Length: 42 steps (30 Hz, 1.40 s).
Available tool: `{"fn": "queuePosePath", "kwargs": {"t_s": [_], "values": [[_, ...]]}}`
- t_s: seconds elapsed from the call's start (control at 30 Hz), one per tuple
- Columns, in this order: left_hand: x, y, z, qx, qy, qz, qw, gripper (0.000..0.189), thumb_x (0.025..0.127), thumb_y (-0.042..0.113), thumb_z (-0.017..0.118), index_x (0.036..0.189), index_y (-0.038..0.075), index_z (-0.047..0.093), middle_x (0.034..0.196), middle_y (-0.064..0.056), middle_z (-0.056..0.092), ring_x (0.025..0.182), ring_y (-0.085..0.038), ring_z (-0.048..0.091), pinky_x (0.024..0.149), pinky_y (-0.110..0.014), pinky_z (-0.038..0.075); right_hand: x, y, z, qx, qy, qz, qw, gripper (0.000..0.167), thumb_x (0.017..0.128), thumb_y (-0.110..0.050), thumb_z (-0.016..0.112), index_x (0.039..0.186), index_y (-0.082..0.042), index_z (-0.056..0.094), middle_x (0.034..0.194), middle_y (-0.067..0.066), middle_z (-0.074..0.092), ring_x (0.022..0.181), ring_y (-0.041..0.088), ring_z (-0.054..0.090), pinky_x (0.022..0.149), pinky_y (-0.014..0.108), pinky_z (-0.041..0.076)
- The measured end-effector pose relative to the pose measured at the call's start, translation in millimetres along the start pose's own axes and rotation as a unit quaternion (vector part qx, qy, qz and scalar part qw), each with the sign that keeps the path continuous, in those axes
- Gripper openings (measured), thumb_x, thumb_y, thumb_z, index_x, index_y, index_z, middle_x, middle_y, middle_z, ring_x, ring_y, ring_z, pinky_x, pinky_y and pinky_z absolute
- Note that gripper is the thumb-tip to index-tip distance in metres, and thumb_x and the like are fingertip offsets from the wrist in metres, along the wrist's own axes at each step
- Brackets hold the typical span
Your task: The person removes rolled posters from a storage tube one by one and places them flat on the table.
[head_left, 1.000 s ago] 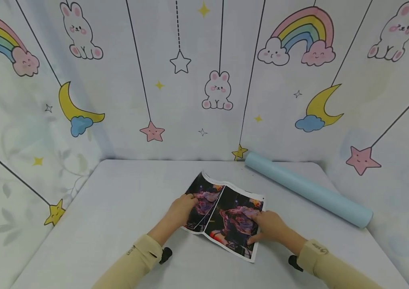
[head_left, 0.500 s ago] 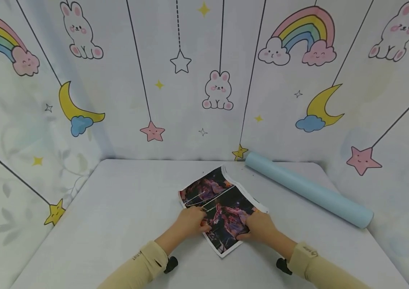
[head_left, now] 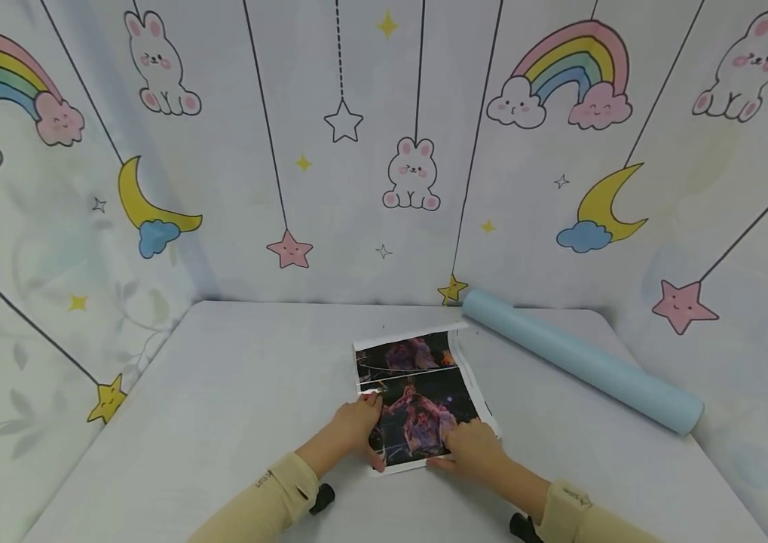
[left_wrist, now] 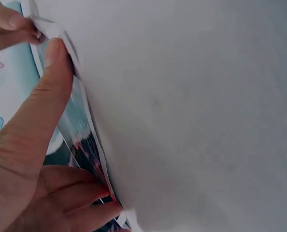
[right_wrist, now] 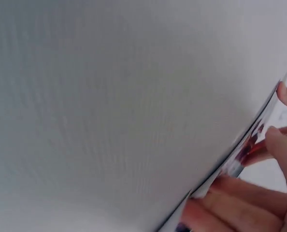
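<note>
A printed paper (head_left: 417, 400) with dark, colourful pictures and white margins lies on the white tabletop. A pale line runs across its upper part, and its right margin looks slightly raised. My left hand (head_left: 354, 428) holds its left edge, fingers along the side and thumb at the near corner. In the left wrist view, the left thumb (left_wrist: 54, 72) lies against the paper's edge. At the near right part, my right hand (head_left: 473, 451) grips the paper with curled fingers, thumb by the near edge. The right wrist view shows the right fingers (right_wrist: 230, 203) at that edge; the paper's underside is hidden.
A long light-blue roll (head_left: 580, 362) lies slantwise on the right of the white table (head_left: 255, 377). Behind the table hangs a pale backdrop (head_left: 350, 188) printed with rabbits, stars and rainbows. Dark wrist camera mounts show beside both cuffs.
The paper has turned counterclockwise, so its pale line now runs nearly crosswise. It lies flatter than a second ago. Both hands have shifted toward its near corners, the right hand moving leftward and nearer.
</note>
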State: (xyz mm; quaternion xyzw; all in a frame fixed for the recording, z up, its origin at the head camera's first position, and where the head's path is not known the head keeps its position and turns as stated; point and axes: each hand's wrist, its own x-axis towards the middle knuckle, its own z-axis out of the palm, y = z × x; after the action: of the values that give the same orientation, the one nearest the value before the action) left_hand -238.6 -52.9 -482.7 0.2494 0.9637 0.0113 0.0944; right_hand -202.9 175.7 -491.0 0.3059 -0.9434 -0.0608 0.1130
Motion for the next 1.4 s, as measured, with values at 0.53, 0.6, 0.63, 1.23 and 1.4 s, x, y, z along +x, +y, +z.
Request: {"fn": "queuePosePath", "kwargs": {"t_s": [0.53,0.6,0.63,1.23,1.4], "values": [[-9.2,-19.2,-6.1,-0.068,-0.057,0.012,0.9960,0.118,0.052,0.045,0.086,0.141,-0.004,0.026,0.147,-0.020,0.022,0.135,-0.032,0.021,0.101,-0.057,0.024,23.3,69,-1,0.440,-0.118,0.018,0.8899,0.049,0.090,-0.031,0.057,0.124,0.004,0.053,0.110,0.015,0.063,0.087,0.021,0.063,0.068,0.031,0.050],[-11.3,-19.2,-5.4,-0.060,-0.057,0.015,0.9965,0.119,0.051,0.046,0.086,0.141,-0.003,0.026,0.148,-0.018,0.022,0.135,-0.031,0.021,0.102,-0.057,0.022,30.7,77,0,0.439,-0.130,0.039,0.8881,0.055,0.091,-0.033,0.056,0.129,0.006,0.046,0.117,0.021,0.057,0.086,0.023,0.063,0.068,0.032,0.050],[-12.2,-18.8,-5.2,-0.052,-0.058,0.016,0.9968,0.119,0.051,0.048,0.085,0.142,-0.002,0.026,0.148,-0.018,0.022,0.135,-0.030,0.021,0.102,-0.057,0.022,34.1,80,2,0.440,-0.137,0.051,0.8858,0.058,0.091,-0.034,0.056,0.130,0.006,0.044,0.119,0.023,0.055,0.083,0.023,0.064,0.066,0.032,0.050],[-26.7,-4.7,-4.6,0.023,-0.056,0.021,0.9980,0.116,0.050,0.053,0.083,0.141,0.004,0.032,0.148,-0.012,0.024,0.135,-0.025,0.025,0.101,-0.054,0.026,82.6,107,16,0.269,-0.135,0.122,0.9460,0.071,0.081,-0.034,0.068,0.130,0.010,0.043,0.123,0.026,0.050,0.108,0.041,0.043,0.089,0.054,0.034],[-25.6,-1.9,-3.3,0.046,-0.057,0.018,0.9972,0.117,0.049,0.055,0.082,0.141,0.005,0.032,0.148,-0.011,0.026,0.135,-0.024,0.025,0.101,-0.053,0.027,87.2,108,20,0.207,-0.159,0.167,0.9507,0.088,0.072,-0.046,0.074,0.137,0.000,0.038,0.138,0.023,0.035,0.116,0.043,0.032,0.089,0.057,0.036]]}}
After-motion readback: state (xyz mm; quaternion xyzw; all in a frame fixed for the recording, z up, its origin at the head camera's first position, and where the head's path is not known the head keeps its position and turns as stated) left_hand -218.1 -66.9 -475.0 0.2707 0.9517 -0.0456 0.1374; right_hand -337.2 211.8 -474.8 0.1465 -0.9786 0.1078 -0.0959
